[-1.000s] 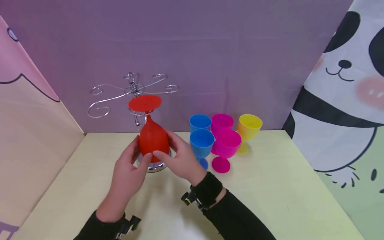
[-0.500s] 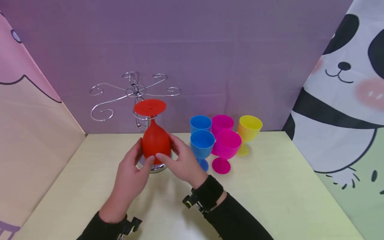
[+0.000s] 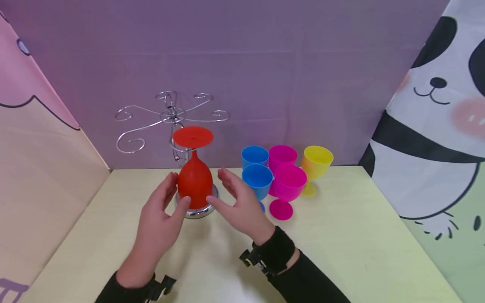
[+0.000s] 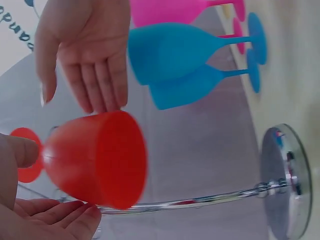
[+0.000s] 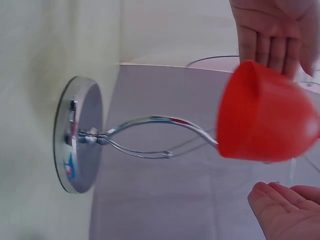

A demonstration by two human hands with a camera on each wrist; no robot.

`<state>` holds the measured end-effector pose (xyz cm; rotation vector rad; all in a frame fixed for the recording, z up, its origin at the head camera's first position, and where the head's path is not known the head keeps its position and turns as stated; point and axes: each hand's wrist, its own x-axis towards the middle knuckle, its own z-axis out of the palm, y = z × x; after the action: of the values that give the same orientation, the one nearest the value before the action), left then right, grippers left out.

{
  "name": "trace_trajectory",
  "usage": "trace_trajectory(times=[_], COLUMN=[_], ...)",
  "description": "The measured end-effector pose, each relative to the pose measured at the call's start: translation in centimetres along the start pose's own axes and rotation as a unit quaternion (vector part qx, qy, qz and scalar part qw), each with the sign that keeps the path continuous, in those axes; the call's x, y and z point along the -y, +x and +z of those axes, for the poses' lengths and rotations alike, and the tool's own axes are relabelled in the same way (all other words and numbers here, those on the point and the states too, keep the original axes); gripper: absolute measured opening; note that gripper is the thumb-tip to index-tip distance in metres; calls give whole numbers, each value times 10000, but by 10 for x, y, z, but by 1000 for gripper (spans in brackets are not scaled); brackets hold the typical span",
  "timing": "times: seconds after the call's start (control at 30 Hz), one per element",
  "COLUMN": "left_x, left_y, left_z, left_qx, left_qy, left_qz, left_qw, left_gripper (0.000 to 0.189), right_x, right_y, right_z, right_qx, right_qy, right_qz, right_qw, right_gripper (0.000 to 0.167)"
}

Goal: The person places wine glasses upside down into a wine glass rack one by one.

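A red plastic goblet (image 3: 195, 183) hangs upside down, its foot resting on a curled arm of the chrome wire rack. Below its bowl stands the rack's round base (image 3: 200, 213). On the left side, my left hand (image 3: 158, 223) has straight, spread fingers right at the bowl. My right hand (image 3: 245, 208) is held apart from the bowl on the other side, fingers extended and thumb out. From the left wrist, the goblet (image 4: 95, 160) shows its open rim, well above the table. The right wrist view shows a gap between the goblet (image 5: 270, 117) and the right fingers (image 5: 275, 197).
To the right stand two blue goblets (image 3: 257, 179), two pink goblets (image 3: 289, 183) and a yellow goblet (image 3: 317, 162), all upright on the pale table (image 3: 341, 252). Other curled rack arms (image 3: 130, 131) spread left and right at the back. A purple backdrop (image 3: 303, 84) rises behind.
Both hands held the red goblet's bowl earlier. Now the right hand has drawn away to the right and the left has loosened and shifted slightly left. The goblet hangs from the rack arm.
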<state>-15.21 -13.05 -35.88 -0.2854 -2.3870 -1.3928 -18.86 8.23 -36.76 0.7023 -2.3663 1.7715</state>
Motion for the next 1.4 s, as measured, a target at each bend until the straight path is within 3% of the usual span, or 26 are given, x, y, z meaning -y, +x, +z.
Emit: trace_trajectory(times=[0.3,0.47,0.6,0.73,0.93,1.0,1.1,1.23,1.4], left_x=[-24,-28,-29,-26,-22,-21,-18,-12,-8], left_y=[-13,-24,-27,-24,-18,-16,-11,-1,14], left_z=[-9,-9,-9,-13,-25,-30,-37,-45,-51], left_qx=[-277,-362,-423,-497,-608,-696,-950,-1399,-1895], left_qy=[14,-30,39,359,1181,1439,1684,1857,2027], left_qz=[356,480,619,832,1176,1359,1904,2856,3878], left_qw=[9990,9982,9972,9946,9841,9777,9625,9297,8790], left_gripper=[71,70,70,72,78,79,67,65,56], right_x=[19,27,29,31,31,29,25,17,4], right_y=[-33,-48,-57,-60,-61,-60,-59,-56,-51], right_z=[-27,-36,-42,-50,-65,-72,-80,-89,-99], right_qx=[-52,-150,-397,-633,-976,-1115,-1359,-1708,-1979], right_qy=[-185,-309,-602,-905,-1316,-1453,-1686,-2137,-2574], right_qz=[-695,-646,-1034,-1294,-1006,-908,-759,-632,-323], right_qw=[9974,9973,9920,9854,9813,9789,9733,9598,9453], right_gripper=[77,78,79,80,83,84,87,88,90])
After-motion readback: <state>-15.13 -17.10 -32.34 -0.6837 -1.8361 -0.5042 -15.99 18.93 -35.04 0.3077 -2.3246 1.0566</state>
